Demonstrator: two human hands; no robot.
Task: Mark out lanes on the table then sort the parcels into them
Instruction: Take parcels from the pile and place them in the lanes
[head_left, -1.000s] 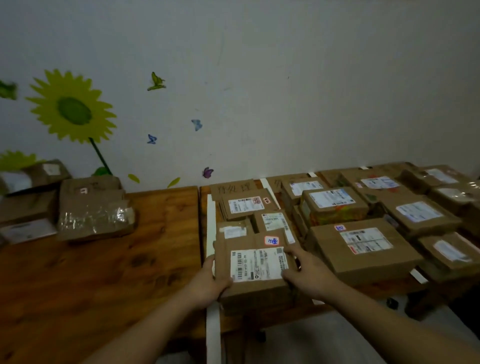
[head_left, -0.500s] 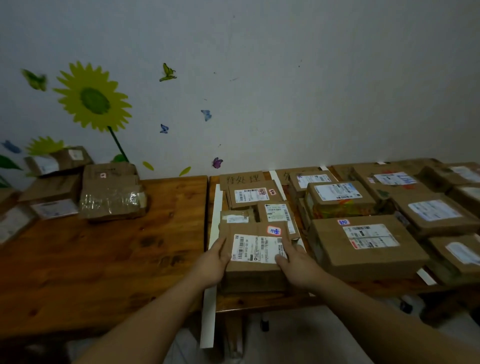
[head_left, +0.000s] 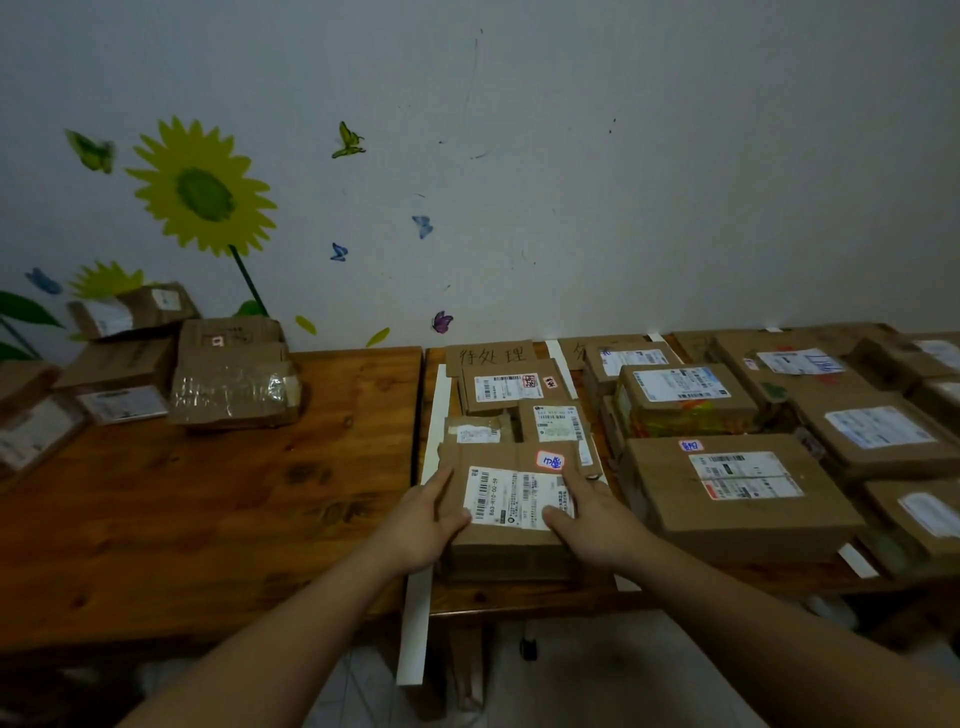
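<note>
A flat cardboard parcel (head_left: 500, 455) with a white barcode label and a red-edged sticker lies at the front of the leftmost lane. My left hand (head_left: 420, 522) grips its left side with the thumb on top. My right hand (head_left: 593, 522) holds its right side, thumb on the label. White strips mark the lanes: one strip (head_left: 432, 431) runs along the parcel's left and hangs over the table edge, another strip (head_left: 565, 366) shows further back. A cardboard sign (head_left: 491, 356) with handwriting heads this lane, with three smaller parcels (head_left: 511, 387) behind mine.
Lanes to the right hold several labelled boxes, the nearest a big box (head_left: 727, 491). On the left wooden table (head_left: 218, 499) a pile of parcels (head_left: 231, 384) sits against the wall at the far left. The wall bears sunflower and butterfly stickers.
Both hands stay on the same parcel, and their thumbs have moved onto its top. The view has swung left, so more of the left table shows.
</note>
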